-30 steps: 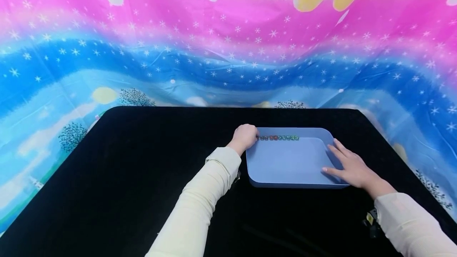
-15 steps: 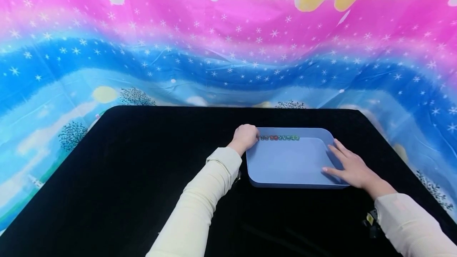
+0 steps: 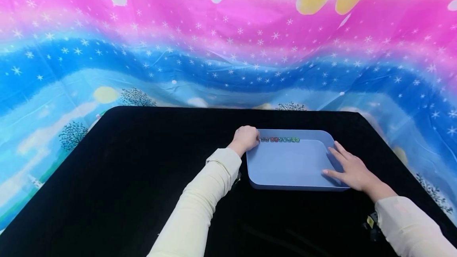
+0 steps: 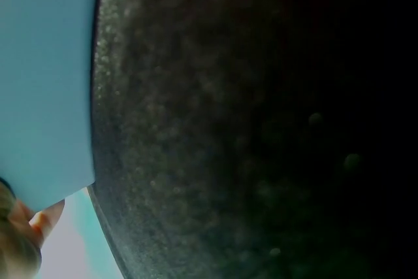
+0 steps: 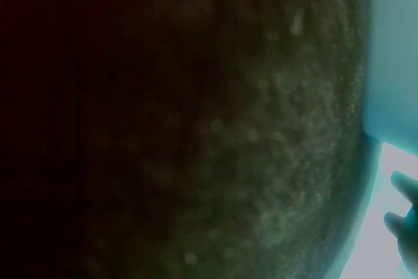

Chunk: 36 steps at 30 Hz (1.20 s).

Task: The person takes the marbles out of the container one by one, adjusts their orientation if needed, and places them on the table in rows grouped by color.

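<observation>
A shallow blue tray (image 3: 289, 165) sits on the black table, right of centre. A row of small beads (image 3: 280, 139), dark, red and green, lies along the tray's far wall. My left hand (image 3: 245, 138) is curled at the tray's far left corner, fingers at the left end of the bead row; whether it pinches a bead is hidden. My right hand (image 3: 351, 169) lies flat with straight fingers on the tray's right rim. In the left wrist view the tray's wall (image 4: 46, 83) shows pale blue beside the black cloth, with a fingertip (image 4: 46, 217) below it.
The black cloth-covered table (image 3: 143, 177) spreads wide to the left and front of the tray. A bright pink, blue and starred cloth (image 3: 214, 50) hangs behind and around the table edges. The right wrist view shows mostly dark cloth (image 5: 196, 129).
Nothing has visibly changed apart from a slight shift of the head view; both hands and the tray stay where they were.
</observation>
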Each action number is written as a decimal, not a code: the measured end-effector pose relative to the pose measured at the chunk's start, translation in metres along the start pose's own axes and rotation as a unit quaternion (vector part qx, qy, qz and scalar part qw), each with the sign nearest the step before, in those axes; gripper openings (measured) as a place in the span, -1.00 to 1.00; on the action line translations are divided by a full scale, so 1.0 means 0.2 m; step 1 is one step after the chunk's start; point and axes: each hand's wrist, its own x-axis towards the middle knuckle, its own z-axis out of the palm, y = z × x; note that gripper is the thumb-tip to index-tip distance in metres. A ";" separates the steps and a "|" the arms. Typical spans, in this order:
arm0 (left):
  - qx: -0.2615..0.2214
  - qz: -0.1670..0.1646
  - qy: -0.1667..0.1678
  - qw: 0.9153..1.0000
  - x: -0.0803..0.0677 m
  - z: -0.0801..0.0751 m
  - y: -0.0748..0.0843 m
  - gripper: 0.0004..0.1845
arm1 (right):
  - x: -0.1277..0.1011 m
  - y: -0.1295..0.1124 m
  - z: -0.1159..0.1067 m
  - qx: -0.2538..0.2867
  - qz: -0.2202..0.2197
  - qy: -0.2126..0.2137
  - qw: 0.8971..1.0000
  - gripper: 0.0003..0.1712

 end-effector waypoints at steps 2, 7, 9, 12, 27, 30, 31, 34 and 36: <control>-0.016 0.000 -0.002 1.000 0.00 0.00 -0.01 -0.86 | 0.00 0.00 0.00 0.001 0.000 -0.001 1.000 -0.01; -0.057 0.001 0.001 0.998 -0.01 0.00 -0.02 -0.84 | 0.00 0.00 0.00 0.002 0.001 -0.005 1.000 -0.01; -0.067 0.004 0.006 0.998 -0.01 0.00 -0.03 -0.83 | 0.00 0.00 0.01 0.001 0.003 -0.007 1.000 -0.01; -0.082 0.006 0.011 0.997 -0.01 0.00 -0.04 -0.83 | 0.00 0.01 0.01 0.001 0.003 -0.007 1.000 -0.01; -0.161 -0.002 0.036 0.986 -0.04 -0.03 -0.03 -0.83 | 0.00 0.01 0.00 -0.005 -0.005 -0.011 1.000 -0.03; -0.191 0.005 0.043 0.981 -0.05 -0.03 -0.02 -0.84 | 0.00 0.01 0.00 -0.010 -0.005 -0.011 1.000 -0.04; -0.201 0.007 0.044 0.979 -0.05 -0.03 -0.02 -0.85 | 0.00 0.01 0.00 -0.011 -0.005 -0.011 1.000 -0.04; -0.230 0.009 0.047 0.972 -0.06 -0.04 -0.01 -0.85 | 0.00 0.01 0.00 -0.013 -0.006 -0.010 1.000 -0.04; -0.250 0.008 0.048 0.967 -0.07 -0.05 -0.01 -0.86 | 0.00 0.01 0.00 -0.015 -0.006 -0.010 1.000 -0.03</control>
